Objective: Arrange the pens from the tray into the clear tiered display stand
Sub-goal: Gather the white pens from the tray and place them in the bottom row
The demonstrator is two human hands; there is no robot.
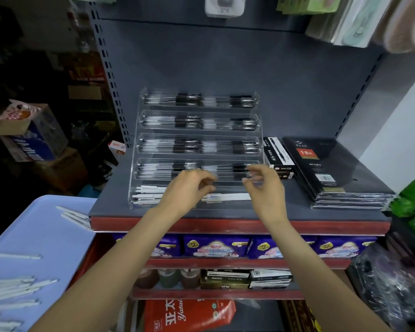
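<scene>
The tiered display stand (197, 130) is clear, glossy plastic. The shelf (120, 202) looks like matt grey metal. White pens (228, 197) seem smooth plastic. Diaries (326, 168) wear shiny film; the lilac tray (41, 226) looks matt.

Black diary stack (331, 168) on grey shelf (297, 209), pen box (277, 154) beside it, purple packets (216, 246) below

I'm looking into a small retail shop, stationery and general goods. A slotted metal gondola shelf (225, 212) with red edging carries shrink-wrapped diaries (333, 168) and boxed pens (277, 155); packaged goods (216, 246) fill the tier below. Stacked cartons (34, 144) on the left look like stock, though that corner is dim.
</scene>
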